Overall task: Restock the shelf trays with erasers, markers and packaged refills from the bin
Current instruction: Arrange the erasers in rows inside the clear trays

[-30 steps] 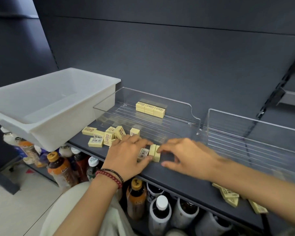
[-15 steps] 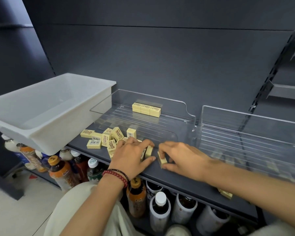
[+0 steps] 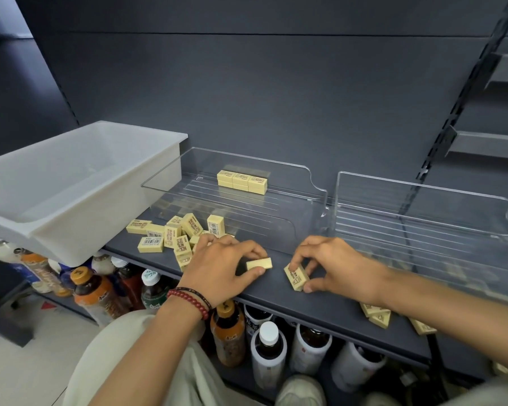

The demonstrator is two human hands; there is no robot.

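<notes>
My left hand (image 3: pixel 221 266) pinches a cream eraser (image 3: pixel 259 263) between thumb and fingers on the dark shelf. A short gap to its right, my right hand (image 3: pixel 336 265) pinches another eraser (image 3: pixel 296 276) that sits tilted on the shelf. Several loose erasers (image 3: pixel 170 234) lie in a heap left of my left hand. A neat block of erasers (image 3: pixel 242 181) stands at the back of the left clear tray (image 3: pixel 276 218). The right clear tray (image 3: pixel 423 227) holds nothing. The white bin (image 3: pixel 71 183) stands at the far left.
A few more erasers (image 3: pixel 377 313) lie by the shelf's front edge under my right forearm. Drink bottles (image 3: pixel 100 291) fill the lower shelf below. A dark back panel (image 3: pixel 247 98) rises behind the trays, with grey shelf brackets (image 3: pixel 481 145) at the right.
My hands have drawn apart, each with one eraser; a second ago they met over the same few erasers. The right hand's eraser has shifted to the right.
</notes>
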